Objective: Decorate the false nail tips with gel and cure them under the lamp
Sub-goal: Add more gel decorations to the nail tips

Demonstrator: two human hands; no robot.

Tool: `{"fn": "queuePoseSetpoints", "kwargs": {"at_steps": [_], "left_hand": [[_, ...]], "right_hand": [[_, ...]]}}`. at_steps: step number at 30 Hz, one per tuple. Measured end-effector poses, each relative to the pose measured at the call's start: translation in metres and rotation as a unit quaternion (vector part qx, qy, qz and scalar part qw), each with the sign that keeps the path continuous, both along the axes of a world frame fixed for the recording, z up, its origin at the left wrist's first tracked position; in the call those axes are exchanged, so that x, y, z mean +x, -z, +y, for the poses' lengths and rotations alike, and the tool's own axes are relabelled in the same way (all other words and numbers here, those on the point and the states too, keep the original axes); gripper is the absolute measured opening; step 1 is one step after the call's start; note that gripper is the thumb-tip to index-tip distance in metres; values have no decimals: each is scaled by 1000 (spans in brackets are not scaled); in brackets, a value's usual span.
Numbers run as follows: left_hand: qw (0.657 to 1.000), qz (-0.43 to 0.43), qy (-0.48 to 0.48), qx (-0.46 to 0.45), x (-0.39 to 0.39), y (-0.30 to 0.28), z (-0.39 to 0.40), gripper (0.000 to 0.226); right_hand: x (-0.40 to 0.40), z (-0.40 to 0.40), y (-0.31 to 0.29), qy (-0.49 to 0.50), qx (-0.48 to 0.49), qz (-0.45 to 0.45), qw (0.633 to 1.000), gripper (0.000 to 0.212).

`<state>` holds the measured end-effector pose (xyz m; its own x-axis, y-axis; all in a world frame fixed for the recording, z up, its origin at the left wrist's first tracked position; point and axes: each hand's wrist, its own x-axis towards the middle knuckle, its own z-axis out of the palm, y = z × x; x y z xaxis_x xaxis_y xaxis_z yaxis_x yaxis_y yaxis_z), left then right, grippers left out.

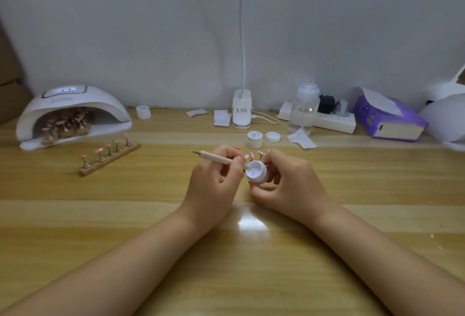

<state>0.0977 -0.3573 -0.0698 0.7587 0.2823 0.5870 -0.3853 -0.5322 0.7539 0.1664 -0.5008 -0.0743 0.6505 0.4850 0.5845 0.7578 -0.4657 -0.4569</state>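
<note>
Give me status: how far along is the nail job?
Done, apparently: a batch of pink tips sits inside the lamp, its display lit. In hand: the right hand holds an open gel pot while the left hand dips a dotting tool into it. Left: the stand outside the lamp holds plain pink tips, seemingly undecorated and uncured.

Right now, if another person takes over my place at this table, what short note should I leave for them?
Left hand pinches the dotting pen, its tip in the open gel jar gripped by the right hand.
One stand of pink tips sits inside the curing lamp, display lit; another stand waits on the table in front of it.
A few dotted tips stand behind the hands.
Left: finish dotting, then cure the rest.
</note>
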Motion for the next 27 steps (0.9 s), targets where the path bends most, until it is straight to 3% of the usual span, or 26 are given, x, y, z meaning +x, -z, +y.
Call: {"fn": "queuePoseSetpoints", "kwargs": {"at_steps": [14,27], "left_hand": [[1000,8,-4,0,0,0,-1,13],[998,-33,-16,-60,0,-1,-1,13]], "right_hand": [[0,2,0,8,-5,-19,1000,26],[2,1,1,15,1,11,1000,27]]}}
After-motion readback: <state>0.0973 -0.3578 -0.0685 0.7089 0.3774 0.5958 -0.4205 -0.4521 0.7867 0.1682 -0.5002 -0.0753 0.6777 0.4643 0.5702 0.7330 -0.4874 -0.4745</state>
